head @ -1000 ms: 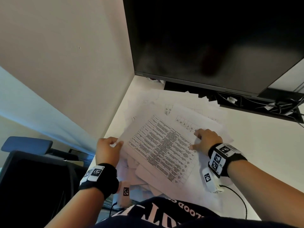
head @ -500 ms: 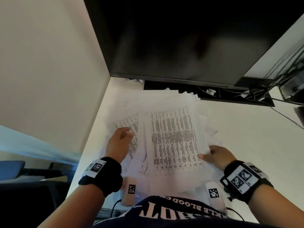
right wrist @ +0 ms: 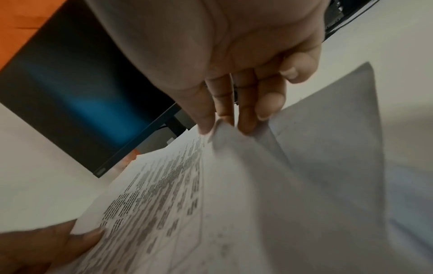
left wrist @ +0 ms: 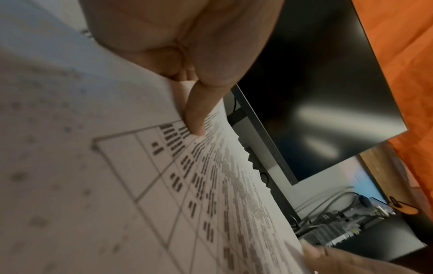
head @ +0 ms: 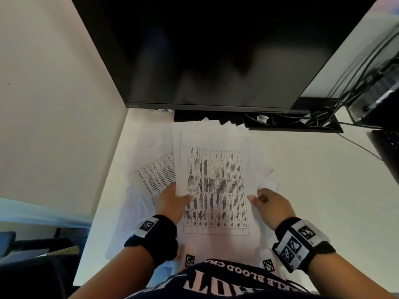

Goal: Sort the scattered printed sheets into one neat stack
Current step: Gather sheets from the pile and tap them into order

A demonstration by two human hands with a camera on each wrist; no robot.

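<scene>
Left hand thumb pinching left edge of top printed sheet, right hand fingers curled on its right edge, loose sheets spread beneath on counter, dark monitor beyond both hands.

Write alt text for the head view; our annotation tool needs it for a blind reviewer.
Both hands, left hand and right hand, grip a printed sheet by its side edges above scattered papers on a white desk, below a dark monitor.

One monitor, two hands, and many overlapping sheets, uncountable.
</scene>
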